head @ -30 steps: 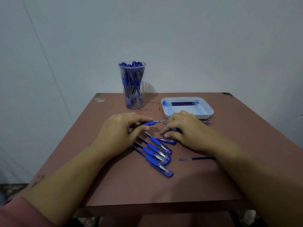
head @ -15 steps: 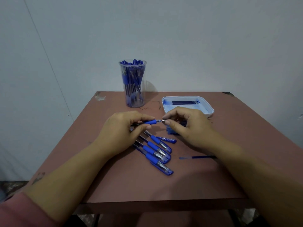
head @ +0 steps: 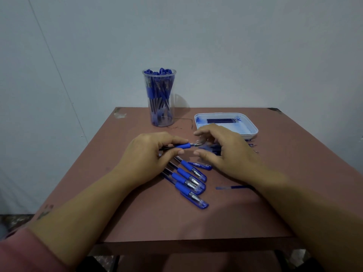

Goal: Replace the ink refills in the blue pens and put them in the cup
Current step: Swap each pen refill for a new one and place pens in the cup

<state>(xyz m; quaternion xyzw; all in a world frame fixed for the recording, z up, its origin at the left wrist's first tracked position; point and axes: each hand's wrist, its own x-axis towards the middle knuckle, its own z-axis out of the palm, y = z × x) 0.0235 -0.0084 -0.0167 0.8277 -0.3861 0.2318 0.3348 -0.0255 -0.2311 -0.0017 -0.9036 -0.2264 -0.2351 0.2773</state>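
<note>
Since half a second ago, the right hand [head: 229, 154] has let go of the pen tip it was pinching. Its forefinger and thumb now stand apart, one above and one below the tip, with nothing visibly held. The hand is blurred by motion, so a small part between the fingers could be missed.

The left hand [head: 149, 154] grips an uncapped blue pen [head: 182, 146] between thumb and curled fingers. The pen is level and just above the table [head: 137, 213], its metal tip pointing right towards the other hand.

Under the left hand, four capped pens [head: 188, 179] lie side by side on the table, slanting towards the viewer. A loose blue cap [head: 200, 165] lies just beside them. One loose refill [head: 231, 187] lies near the right forearm. More blue pieces lie under the right palm, too blurred to identify.

Behind the right hand sits a white tray [head: 253, 130], stained with blue ink, holding a few dark refills [head: 222, 120]. Farther back and to the left stands a clear plastic cup [head: 159, 107], already crowded with blue pens.

My reading is that this pen is mid-service. The release suggests either that the tip section is loosened or that the hand is turning to fetch a refill. At least five pens remain outside the cup.
</note>
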